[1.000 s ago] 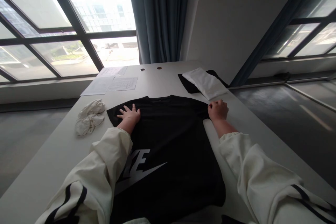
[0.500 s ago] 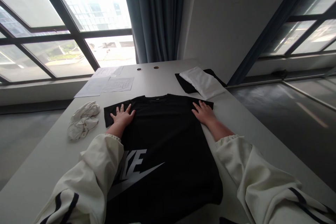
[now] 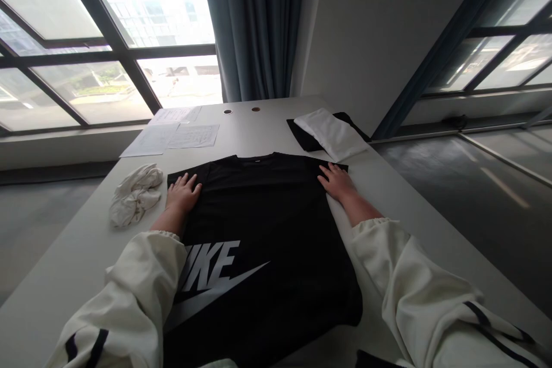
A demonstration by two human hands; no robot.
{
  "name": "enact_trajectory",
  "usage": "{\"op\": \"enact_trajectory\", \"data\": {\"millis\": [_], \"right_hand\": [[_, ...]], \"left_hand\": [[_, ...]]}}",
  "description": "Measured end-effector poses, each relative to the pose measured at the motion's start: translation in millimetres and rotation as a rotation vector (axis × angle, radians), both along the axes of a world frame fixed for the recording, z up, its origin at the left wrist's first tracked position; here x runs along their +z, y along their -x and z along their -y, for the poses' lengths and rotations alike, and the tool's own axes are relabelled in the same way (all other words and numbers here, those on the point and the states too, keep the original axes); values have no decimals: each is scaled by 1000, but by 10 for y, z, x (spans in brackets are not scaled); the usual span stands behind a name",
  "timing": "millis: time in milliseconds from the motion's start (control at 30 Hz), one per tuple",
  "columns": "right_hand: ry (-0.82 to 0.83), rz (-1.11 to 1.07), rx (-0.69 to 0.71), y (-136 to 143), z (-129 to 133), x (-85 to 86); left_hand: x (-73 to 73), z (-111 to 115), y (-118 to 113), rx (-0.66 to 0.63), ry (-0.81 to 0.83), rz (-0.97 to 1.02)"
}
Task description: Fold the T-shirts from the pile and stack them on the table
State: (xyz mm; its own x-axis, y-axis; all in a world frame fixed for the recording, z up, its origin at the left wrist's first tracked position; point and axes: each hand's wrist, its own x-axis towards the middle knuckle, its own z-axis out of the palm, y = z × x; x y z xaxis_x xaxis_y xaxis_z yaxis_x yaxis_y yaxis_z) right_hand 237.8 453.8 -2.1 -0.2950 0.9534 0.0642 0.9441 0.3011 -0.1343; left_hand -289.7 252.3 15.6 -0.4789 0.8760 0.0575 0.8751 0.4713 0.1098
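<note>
A black T-shirt [image 3: 276, 218] lies spread on the table, its neckline pointing away from me and a large pale logo print across its front. My left hand [image 3: 183, 192] rests flat on the left sleeve, fingers spread. On the opposite sleeve, my right hand [image 3: 338, 181] lies with its fingers stretched out. Neither hand grips the cloth. My left forearm covers part of the shirt's left side and the start of the print.
A crumpled off-white cloth [image 3: 137, 194] lies on the white table [image 3: 259, 133] at left. Paper sheets [image 3: 194, 136] sit behind it. At the back right, a folded white cloth [image 3: 330, 133] overlaps a black one [image 3: 299, 135]. Another black piece [image 3: 373, 359] shows at the near edge.
My left hand has slid left and slightly toward me along the sleeve, uncovering more of the print. My right hand has barely moved.
</note>
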Motion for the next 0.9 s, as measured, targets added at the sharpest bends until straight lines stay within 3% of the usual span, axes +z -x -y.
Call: {"op": "enact_trajectory", "data": {"millis": [100, 200, 333, 433, 667, 733, 900], "right_hand": [[-121, -88, 6, -22, 63, 21], [-238, -198, -2, -74, 240, 42], [-259, -274, 48, -158, 679, 74], [-257, -294, 64, -209, 1093, 106], [128, -491, 347, -321, 2122, 257], [212, -575, 341, -374, 2393, 287], [456, -849, 326, -529, 2881, 317]], "left_hand": [[59, 100, -60, -9, -136, 4], [103, 349, -114, -21, -267, 9], [119, 904, -137, -13, -342, 73], [129, 1431, -179, -56, -274, 185], [113, 2566, -641, -308, -245, 419], [86, 2784, -792, -361, -260, 448], [100, 3119, -1061, -347, -177, 491]]}}
